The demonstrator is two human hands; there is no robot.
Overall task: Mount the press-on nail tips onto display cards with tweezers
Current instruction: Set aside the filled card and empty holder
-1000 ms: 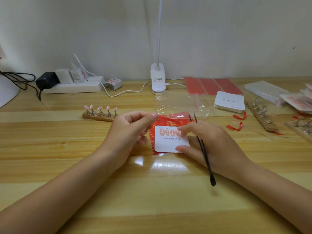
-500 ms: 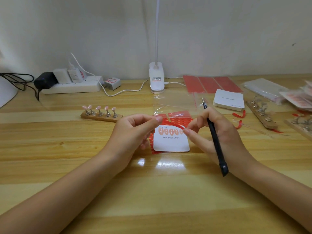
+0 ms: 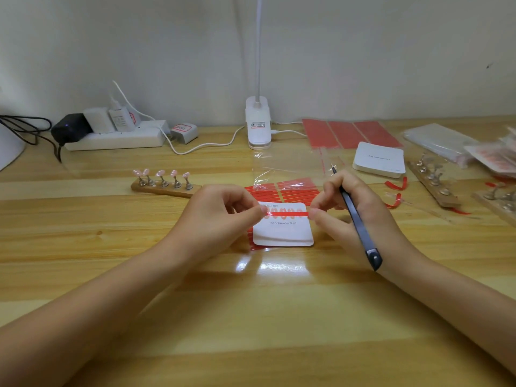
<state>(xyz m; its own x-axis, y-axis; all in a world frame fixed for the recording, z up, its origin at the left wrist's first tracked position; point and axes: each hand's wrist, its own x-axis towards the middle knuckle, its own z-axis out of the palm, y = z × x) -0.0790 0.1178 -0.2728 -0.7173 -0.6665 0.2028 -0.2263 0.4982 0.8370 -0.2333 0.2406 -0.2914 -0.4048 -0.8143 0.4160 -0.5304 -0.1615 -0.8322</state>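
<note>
Nail tips [image 3: 282, 214] already sit in a row across the upper part of your white display card [image 3: 283, 231], which lies flat on a bagged sheet of red strips [image 3: 296, 191] on the wooden table [image 3: 251, 303]. Over that row you stretch one red strip [image 3: 287, 213] level from edge to edge of the card: your left hand [image 3: 220, 216] pinches its end at the card's left edge between thumb and forefinger, the other fingers curled, and your right hand [image 3: 354, 210] pinches the other end at the card's right edge. That same right hand has the black tweezers [image 3: 356, 216] tucked in its grip, tips pointing away from the card toward the wall; whether the tweezer tips are closed is too small to tell. Whether the strip touches the tips or hangs just above them cannot be told. Judging from this, one card looks filled, though whether the strip is being laid on or taken off is not clear. Plenty is left: beyond the card's left corner a wooden stand [image 3: 164, 187] carries five pink tips [image 3: 160, 173] on pegs, and beyond its right corner waits a stack of blank cards [image 3: 379, 159].
</note>
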